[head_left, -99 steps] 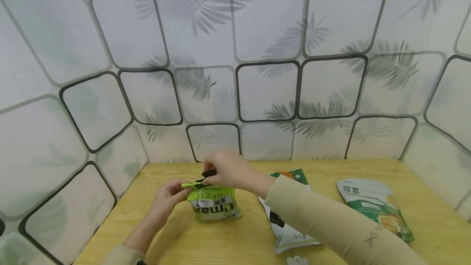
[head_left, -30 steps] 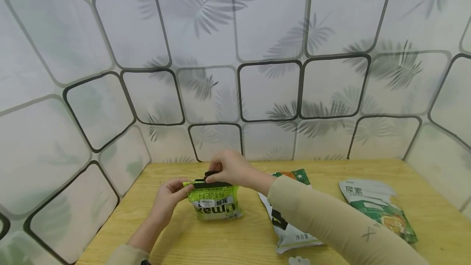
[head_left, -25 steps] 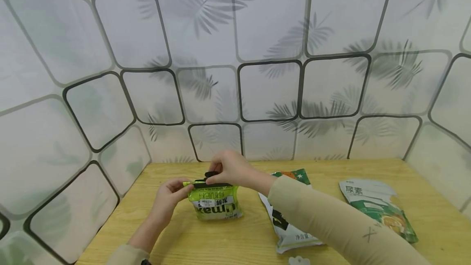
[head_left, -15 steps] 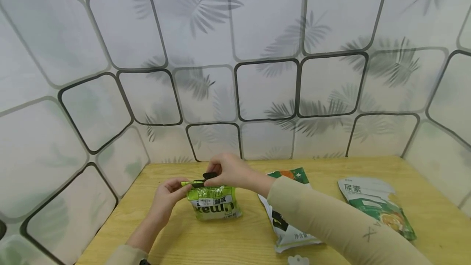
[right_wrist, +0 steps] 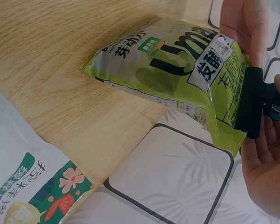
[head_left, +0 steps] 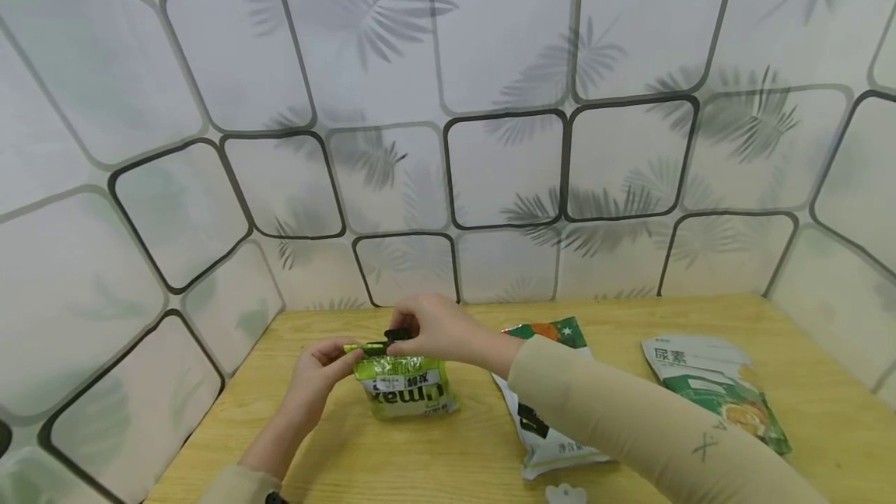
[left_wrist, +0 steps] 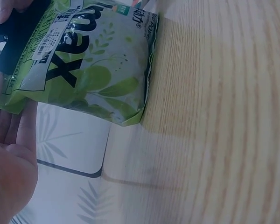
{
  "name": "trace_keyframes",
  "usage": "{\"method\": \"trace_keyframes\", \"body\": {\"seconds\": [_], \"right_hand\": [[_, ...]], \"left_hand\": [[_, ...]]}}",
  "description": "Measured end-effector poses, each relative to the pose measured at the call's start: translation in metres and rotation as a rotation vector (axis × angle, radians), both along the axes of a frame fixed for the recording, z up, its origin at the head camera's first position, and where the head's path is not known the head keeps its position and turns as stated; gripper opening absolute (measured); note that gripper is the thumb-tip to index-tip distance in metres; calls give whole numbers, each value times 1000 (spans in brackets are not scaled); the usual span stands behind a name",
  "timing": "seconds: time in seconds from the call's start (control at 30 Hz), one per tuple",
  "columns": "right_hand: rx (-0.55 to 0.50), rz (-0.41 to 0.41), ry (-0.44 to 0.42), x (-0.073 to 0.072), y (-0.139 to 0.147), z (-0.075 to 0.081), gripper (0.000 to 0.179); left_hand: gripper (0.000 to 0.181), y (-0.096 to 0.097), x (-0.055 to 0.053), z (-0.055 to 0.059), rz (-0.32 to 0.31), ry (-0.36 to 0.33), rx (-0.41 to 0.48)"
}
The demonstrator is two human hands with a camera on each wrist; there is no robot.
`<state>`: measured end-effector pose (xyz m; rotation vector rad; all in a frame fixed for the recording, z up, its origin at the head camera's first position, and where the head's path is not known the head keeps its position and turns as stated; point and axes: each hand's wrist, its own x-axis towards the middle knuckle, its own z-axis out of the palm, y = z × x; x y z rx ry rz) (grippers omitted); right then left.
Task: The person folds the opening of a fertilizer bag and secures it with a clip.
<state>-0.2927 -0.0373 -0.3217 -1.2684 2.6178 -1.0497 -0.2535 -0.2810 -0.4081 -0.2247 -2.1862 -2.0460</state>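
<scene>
A lime-green printed plastic bag (head_left: 409, 391) stands on the table, its folded top edge uppermost. My left hand (head_left: 315, 379) pinches the left corner of that fold between thumb and fingers. Across the top sits a wide black clip (right_wrist: 250, 102), its bar lying over the bag's folded edge in the right wrist view. My right hand (head_left: 434, 325) grips the clip's handles from above, thumb on one side and fingers on the other. In the left wrist view, the front of the bag (left_wrist: 98, 60) shows large dark letters and leaf prints, with the clip at its top end.
Right of the bag, a white and green packet (head_left: 553, 442) lies partly under my right sleeve. Farther right lies another white and green packet (head_left: 714, 395). A small white scalloped piece (head_left: 565, 495) sits at the near edge. A patterned curtain (head_left: 507, 169) rises behind the wooden table (head_left: 392, 465).
The clip and my right hand have shifted slightly down and left since a second ago, and less of the clip's bar shows. My left hand keeps its pinch on the corner.
</scene>
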Motion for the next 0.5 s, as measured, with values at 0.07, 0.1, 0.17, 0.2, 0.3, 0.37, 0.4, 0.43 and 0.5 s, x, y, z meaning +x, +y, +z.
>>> {"method": "trace_keyframes", "body": {"seconds": [0.07, 0.1, 0.17, 0.2, 0.3, 0.37, 0.4, 0.43, 0.5], "right_hand": [[2, 1, 9, 0, 0, 0, 11], [2, 3, 10, 0, 0, 0, 11], [5, 4, 14, 0, 0, -1, 12], [6, 5, 15, 0, 0, -1, 12], [8, 9, 13, 0, 1, -3, 12], [9, 9, 11, 0, 1, -4, 12], [10, 8, 10, -1, 1, -4, 12], [11, 7, 11, -1, 1, -4, 12], [14, 3, 14, -1, 1, -5, 12]], "left_hand": [[32, 0, 0, 0, -2, 0, 3], [32, 0, 0, 0, 0, -1, 4], [31, -1, 0, 0, 4, -10, 1], [30, -1, 0, 0, 7, -14, -3], [26, -1, 0, 0, 9, -21, -15], [23, -2, 0, 0, 4, -19, -24], [22, -2, 0, 0, -1, -15, -29], [21, -2, 1, 0, -5, -10, -32], [21, -2, 1, 0, -14, 4, -41]]}}
